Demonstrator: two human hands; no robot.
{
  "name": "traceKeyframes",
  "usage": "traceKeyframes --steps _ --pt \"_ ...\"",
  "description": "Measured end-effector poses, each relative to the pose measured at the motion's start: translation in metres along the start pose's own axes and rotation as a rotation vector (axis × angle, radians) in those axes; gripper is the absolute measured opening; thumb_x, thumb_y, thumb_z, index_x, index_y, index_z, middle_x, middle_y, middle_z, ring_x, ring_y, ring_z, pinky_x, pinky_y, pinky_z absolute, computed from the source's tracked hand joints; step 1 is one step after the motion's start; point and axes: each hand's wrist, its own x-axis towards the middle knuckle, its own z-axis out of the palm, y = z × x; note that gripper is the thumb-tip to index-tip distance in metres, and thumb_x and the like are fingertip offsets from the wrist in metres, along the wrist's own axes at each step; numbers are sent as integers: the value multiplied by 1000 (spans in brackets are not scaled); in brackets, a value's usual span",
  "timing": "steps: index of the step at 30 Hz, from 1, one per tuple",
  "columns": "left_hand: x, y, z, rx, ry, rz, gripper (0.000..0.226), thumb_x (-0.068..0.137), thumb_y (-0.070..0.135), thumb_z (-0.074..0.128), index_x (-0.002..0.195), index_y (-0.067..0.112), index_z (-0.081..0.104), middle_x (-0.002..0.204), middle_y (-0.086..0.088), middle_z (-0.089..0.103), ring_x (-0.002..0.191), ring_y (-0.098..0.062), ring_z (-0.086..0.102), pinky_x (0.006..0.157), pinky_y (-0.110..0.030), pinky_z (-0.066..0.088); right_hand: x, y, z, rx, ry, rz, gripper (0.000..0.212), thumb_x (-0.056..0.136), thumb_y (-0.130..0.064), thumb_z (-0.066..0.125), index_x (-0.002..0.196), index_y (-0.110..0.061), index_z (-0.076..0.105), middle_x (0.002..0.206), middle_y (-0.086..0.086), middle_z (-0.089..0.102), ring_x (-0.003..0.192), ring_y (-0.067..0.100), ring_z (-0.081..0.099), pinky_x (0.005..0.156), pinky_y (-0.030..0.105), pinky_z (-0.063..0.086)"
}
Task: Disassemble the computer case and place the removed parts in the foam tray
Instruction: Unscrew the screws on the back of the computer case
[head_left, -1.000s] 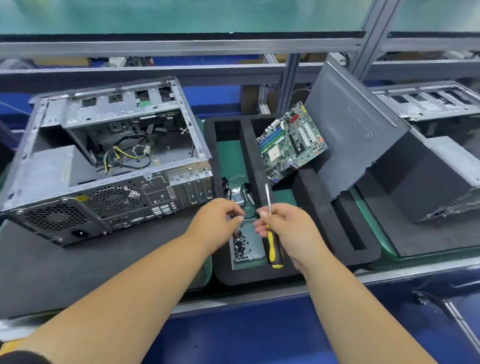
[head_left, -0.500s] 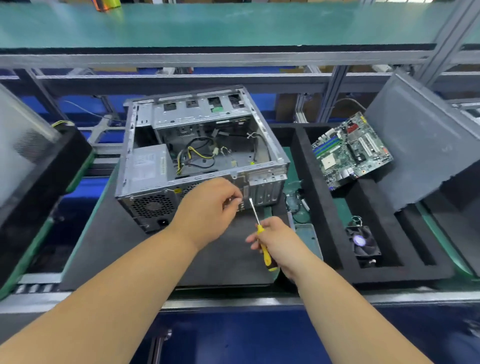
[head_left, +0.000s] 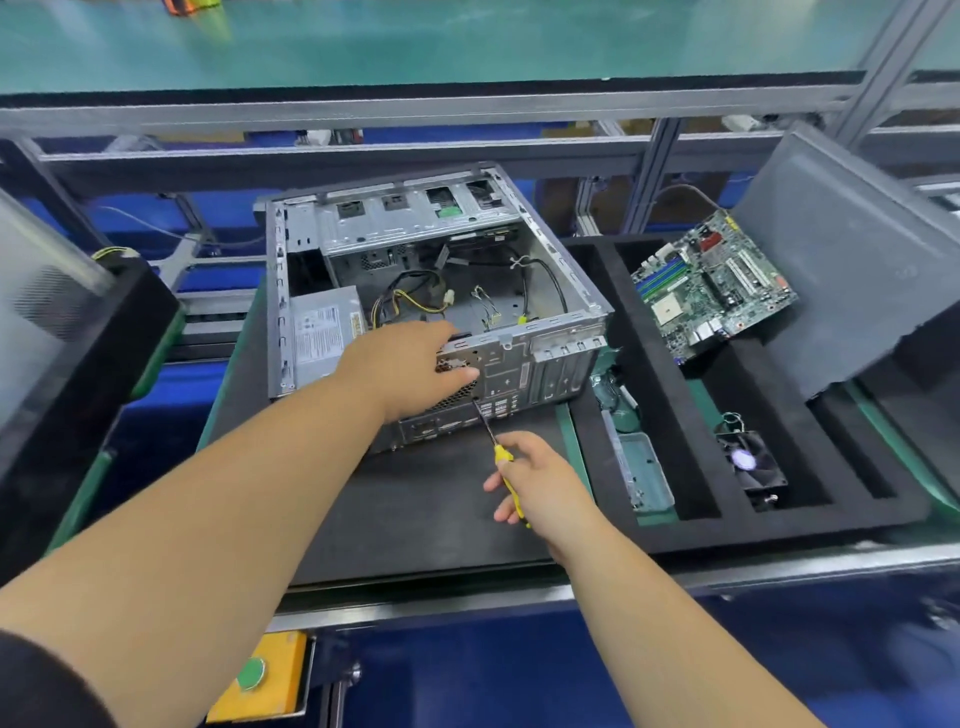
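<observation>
Two bare hands work over a dark mat (head_left: 415, 514). Nearest, the right hand (head_left: 543, 488) curls its fingers round a yellow-handled screwdriver (head_left: 506, 467), tip against the computer case (head_left: 431, 291) rear panel. The left hand (head_left: 410, 366) grips that panel's top edge, thumb pressed on its face. Beyond, right of the case, the foam tray (head_left: 670, 426) holds a fan (head_left: 750, 460) and a motherboard (head_left: 711, 286).
</observation>
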Motion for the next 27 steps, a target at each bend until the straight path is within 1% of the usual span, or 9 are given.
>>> traceKeyframes --steps 3,8,11,17,20,23,25,27 --pt "5 -2 2 -2 24 5 53 92 64 41 135 35 46 119 1 64 108 -26 58 67 -31 36 2 3 0 9 15 -7 29 102 -16 43 125 -29 54 80 0 68 46 15 53 47 24 42" --pt "7 -3 0 -26 -9 -2 46 93 61 43 129 33 49 110 1 64 101 -25 58 69 -32 41 3 7 -2 7 24 -32 29 101 -16 42 123 -30 55 80 -2 69 46 14 52 47 23 42" --pt "7 -2 0 -26 2 -7 44 93 61 43 126 33 51 109 2 64 99 -24 58 70 -32 43 4 6 -4 2 22 -41 28 100 -17 43 121 -32 56 81 -3 70 47 13 53 46 21 42" --pt "7 -2 1 -29 19 -3 44 93 61 43 127 34 50 111 4 64 99 -23 58 68 -31 41 5 6 -4 54 -4 -28 26 101 -16 43 120 -29 56 81 -2 71 47 12 52 45 21 41" --pt "7 -2 1 -20 17 -5 46 93 61 42 131 36 47 114 4 64 102 -23 58 68 -30 39 7 10 -2 163 -43 6 23 103 -15 44 120 -26 55 84 1 73 49 12 53 48 24 40" --pt "7 -3 1 -13 14 -7 44 93 61 42 128 35 49 109 4 64 95 -22 55 67 -30 39 10 15 -1 302 -56 53 19 101 -13 51 118 -15 58 87 7 74 53 13 55 48 24 42" --pt "7 -3 1 -10 12 -5 43 93 61 42 126 33 50 107 3 64 93 -22 56 68 -31 43 12 17 -3 458 -70 114 17 96 -12 59 112 -6 63 87 9 75 53 11 56 45 21 42" --pt "7 -3 1 -12 7 -3 42 93 60 42 125 33 51 106 3 64 95 -23 57 70 -32 45 14 20 -5 655 -111 195 18 91 -13 66 106 -4 68 83 9 74 49 8 54 40 17 40"
